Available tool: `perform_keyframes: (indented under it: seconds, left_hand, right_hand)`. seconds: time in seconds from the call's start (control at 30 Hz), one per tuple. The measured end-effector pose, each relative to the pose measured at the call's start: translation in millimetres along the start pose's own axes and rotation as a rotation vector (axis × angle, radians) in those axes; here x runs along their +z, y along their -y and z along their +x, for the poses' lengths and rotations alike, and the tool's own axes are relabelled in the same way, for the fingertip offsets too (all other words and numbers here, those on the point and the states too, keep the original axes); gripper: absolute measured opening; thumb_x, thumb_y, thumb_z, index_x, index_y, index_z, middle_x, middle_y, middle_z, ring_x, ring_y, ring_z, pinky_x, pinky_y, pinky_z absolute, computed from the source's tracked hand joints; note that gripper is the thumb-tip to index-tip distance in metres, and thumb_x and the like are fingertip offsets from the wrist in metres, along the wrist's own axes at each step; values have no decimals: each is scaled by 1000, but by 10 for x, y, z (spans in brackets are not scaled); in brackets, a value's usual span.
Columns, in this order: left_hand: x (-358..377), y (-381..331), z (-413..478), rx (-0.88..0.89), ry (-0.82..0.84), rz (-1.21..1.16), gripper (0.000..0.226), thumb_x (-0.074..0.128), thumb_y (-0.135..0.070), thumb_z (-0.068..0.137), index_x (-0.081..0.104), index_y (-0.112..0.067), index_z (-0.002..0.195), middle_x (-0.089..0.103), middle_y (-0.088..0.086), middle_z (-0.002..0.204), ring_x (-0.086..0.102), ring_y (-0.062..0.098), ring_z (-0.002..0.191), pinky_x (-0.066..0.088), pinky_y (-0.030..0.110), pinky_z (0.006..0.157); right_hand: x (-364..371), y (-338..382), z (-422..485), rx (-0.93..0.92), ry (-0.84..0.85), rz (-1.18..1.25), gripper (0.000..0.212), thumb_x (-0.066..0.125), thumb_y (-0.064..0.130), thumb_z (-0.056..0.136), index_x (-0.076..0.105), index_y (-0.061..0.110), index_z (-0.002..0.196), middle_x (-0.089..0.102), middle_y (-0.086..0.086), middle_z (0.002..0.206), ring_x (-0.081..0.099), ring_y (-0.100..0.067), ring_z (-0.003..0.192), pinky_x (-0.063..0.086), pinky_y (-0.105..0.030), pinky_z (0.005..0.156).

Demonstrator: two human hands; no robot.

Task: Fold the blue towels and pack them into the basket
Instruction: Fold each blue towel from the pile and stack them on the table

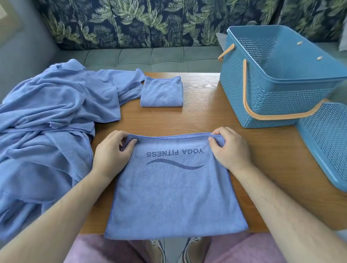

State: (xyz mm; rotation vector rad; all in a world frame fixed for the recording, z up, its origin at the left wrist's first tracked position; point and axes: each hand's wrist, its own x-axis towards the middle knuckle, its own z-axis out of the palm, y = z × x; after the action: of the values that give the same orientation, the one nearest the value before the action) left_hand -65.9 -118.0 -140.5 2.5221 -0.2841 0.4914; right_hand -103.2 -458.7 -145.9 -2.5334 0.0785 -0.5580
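wooden table (208,116): left hand (110,154) and right hand (230,149), knuckles up, pinch the towel (172,193) at far corners, fingertips seemingly beneath.

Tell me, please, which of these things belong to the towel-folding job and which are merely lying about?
For the job: printed towel, pinched at its far corners by the left hand and right hand; folded towel; towel pile; basket.
Just lying about: lid, table, sofa, leaf-print cushions.
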Motion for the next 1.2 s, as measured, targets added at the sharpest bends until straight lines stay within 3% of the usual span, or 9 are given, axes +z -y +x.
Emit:
perform_keyframes:
  seconds: [0.27, 0.4, 0.53, 0.63, 0.77, 0.9, 1.03, 1.13, 1.2]
  left_hand:
    - [53, 39, 6, -32, 19, -38, 10, 73, -22, 87, 68, -18, 95, 53, -11, 94, 49, 8, 67, 43, 26, 69]
    - [49, 54, 13, -12, 8, -28, 12, 70, -15, 87, 62, -15, 95, 55, -9, 93, 43, 8, 65, 38, 26, 66]
    - [39, 51, 29, -8, -8, -42, 11, 67, -9, 88, 60, -12, 96, 57, -3, 90, 41, 6, 69, 36, 26, 67]
    - [48, 73, 39, -7, 5, -66, 14, 63, -6, 87, 61, -12, 99, 57, -3, 93, 44, 5, 74, 37, 23, 71]
    - [76, 108, 27, 5, 29, -50, 21, 66, -8, 88, 71, -10, 109, 56, -3, 97, 50, 9, 73, 41, 21, 75]
    - [97, 127, 34, 1, 64, -67, 11, 72, -11, 88, 73, -9, 98, 50, -3, 93, 49, 11, 67, 41, 19, 72]
    - [94, 107, 17, 22, 94, -31, 6, 67, -10, 91, 68, -9, 97, 50, 0, 99, 47, 20, 89, 40, 31, 88]
    - [5, 29, 29, -17, 123, 2, 7, 60, -14, 96, 62, -13, 103, 57, -1, 93, 52, 29, 91, 40, 41, 84]
    - [-110, -50, 58, -57, 156, -74, 5, 55, -17, 99, 57, -15, 103, 60, -4, 85, 55, 26, 82, 42, 38, 80]
  right_hand:
    - [21, 15, 2, -27, 50, -112, 10, 62, 36, 91, 64, 28, 97, 58, 13, 106, 65, -24, 81, 46, -32, 63]
    - [14, 7, -16, -122, -9, -38, 11, 60, 33, 93, 66, 25, 97, 66, 10, 95, 64, -19, 88, 50, -34, 67]
    - [-11, -6, 14, 2, -19, -5, 18, 61, 45, 92, 65, 28, 95, 69, 8, 77, 65, -22, 73, 46, -32, 60]
    - [-7, 18, 44, 51, 43, -64, 19, 63, 49, 91, 64, 31, 99, 67, 9, 74, 66, -22, 73, 41, -29, 60]
    - [11, 58, 50, 67, 107, -136, 19, 59, 48, 93, 63, 31, 101, 69, 9, 88, 66, -23, 85, 40, -30, 64]
    - [24, 12, 43, 94, 169, -147, 18, 54, 43, 98, 61, 27, 100, 69, 6, 98, 65, -27, 93, 43, -34, 70]
    - [24, -2, 21, 66, 143, -56, 14, 53, 30, 101, 60, 18, 104, 57, 1, 113, 56, -26, 106, 43, -36, 79]
    - [-44, 77, -21, 116, 159, 63, 7, 52, 28, 103, 55, 22, 100, 63, 3, 98, 60, -25, 93, 45, -38, 74]
    - [-138, 131, -34, 156, 159, 185, 8, 55, 27, 102, 53, 22, 96, 63, 7, 84, 59, -16, 79, 46, -38, 71]
